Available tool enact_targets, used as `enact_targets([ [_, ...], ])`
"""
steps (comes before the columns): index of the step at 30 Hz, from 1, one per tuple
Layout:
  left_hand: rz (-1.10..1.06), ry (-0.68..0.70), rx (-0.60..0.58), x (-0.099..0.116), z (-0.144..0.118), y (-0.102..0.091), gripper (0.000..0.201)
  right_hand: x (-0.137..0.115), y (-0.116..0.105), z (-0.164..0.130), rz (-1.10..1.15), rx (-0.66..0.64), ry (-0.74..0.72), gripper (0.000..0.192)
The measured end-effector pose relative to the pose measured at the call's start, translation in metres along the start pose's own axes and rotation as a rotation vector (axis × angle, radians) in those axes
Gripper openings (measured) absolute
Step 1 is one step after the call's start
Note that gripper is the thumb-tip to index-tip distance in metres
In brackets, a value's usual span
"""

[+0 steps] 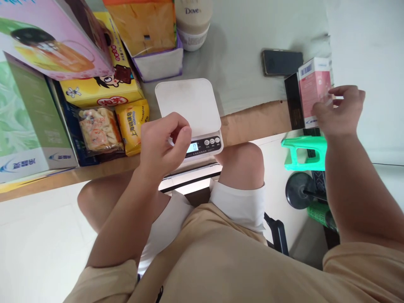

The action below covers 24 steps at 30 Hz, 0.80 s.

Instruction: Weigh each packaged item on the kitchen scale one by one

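Left hand: the left hand hovers above the front edge of the kitchen scale. Its fingers are curled in together, thumb tip close to the forefinger, and nothing shows between them.
Under the left fingertips: the scale's lit display sits just beyond the knuckles, with the row of round buttons beside it. The white weighing plate beyond the fingers is bare.
Right hand: the right hand is closed on a pink-and-white carton. The thumb lies on the carton's near face and the fingers wrap its far edge.
Carton's place: it stands upright at the table's edge, inside the right fingers and well apart from the scale.
Beside the right fingers: a black box touches the carton on the side toward the scale, and a dark phone lies flat beyond both.
Beyond the left fingers: a yellow snack packet and a clear bag of biscuits lie to the outer side of the left hand. A Dove bottle stands behind the scale.
Below the right wrist: a green plastic stool stands on the floor.
Step in hand: as I judge it, the carton is being taken up while the left hand tends the scale's controls.
Next move calls for: a firm enough grip to lift the carton clear of the black box without tipping it, and a flat set-down in the middle of the plate, away from the display.
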<state>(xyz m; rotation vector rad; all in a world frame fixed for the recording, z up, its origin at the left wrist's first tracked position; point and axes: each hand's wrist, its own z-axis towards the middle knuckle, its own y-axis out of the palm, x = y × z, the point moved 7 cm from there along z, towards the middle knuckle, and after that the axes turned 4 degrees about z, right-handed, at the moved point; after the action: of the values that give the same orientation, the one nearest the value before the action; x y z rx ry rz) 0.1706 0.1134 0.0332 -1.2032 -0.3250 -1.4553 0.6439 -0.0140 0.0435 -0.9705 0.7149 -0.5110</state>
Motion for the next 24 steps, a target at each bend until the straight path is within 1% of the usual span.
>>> enact_targets([
  [2,0.003,-0.008,0.003,-0.001,0.000,0.000,0.022,0.002,0.000,-0.002,0.034,-0.026,0.104,0.051],
  [3,0.000,-0.005,0.006,-0.001,0.000,0.001,0.021,0.001,0.000,-0.004,0.044,-0.034,0.132,0.053],
  [7,-0.016,-0.008,0.014,-0.001,0.001,0.000,0.021,-0.009,-0.003,-0.006,0.036,-0.057,0.124,0.050],
  [11,-0.017,-0.010,0.021,0.002,0.001,-0.002,0.021,-0.013,-0.004,-0.008,0.016,-0.079,0.111,0.048],
  [15,-0.017,-0.032,0.025,-0.001,-0.001,-0.002,0.021,-0.019,-0.005,-0.011,0.039,-0.088,0.120,0.046],
  [17,-0.019,-0.022,0.028,-0.003,-0.001,0.000,0.021,-0.022,-0.005,-0.011,0.042,-0.092,0.134,0.047],
  [19,-0.018,0.019,0.046,0.000,0.001,-0.001,0.022,-0.023,-0.011,-0.013,0.031,-0.075,0.148,0.051],
  [21,-0.024,0.058,0.076,0.010,0.003,-0.009,0.024,-0.028,-0.022,-0.017,0.014,-0.039,0.124,0.056],
  [22,-0.035,0.083,0.095,0.019,0.002,-0.017,0.025,-0.033,-0.029,-0.021,0.024,-0.017,0.086,0.055],
  [24,-0.042,0.088,0.107,0.040,-0.002,-0.039,0.027,-0.050,-0.044,-0.037,0.117,0.022,-0.048,0.046],
])
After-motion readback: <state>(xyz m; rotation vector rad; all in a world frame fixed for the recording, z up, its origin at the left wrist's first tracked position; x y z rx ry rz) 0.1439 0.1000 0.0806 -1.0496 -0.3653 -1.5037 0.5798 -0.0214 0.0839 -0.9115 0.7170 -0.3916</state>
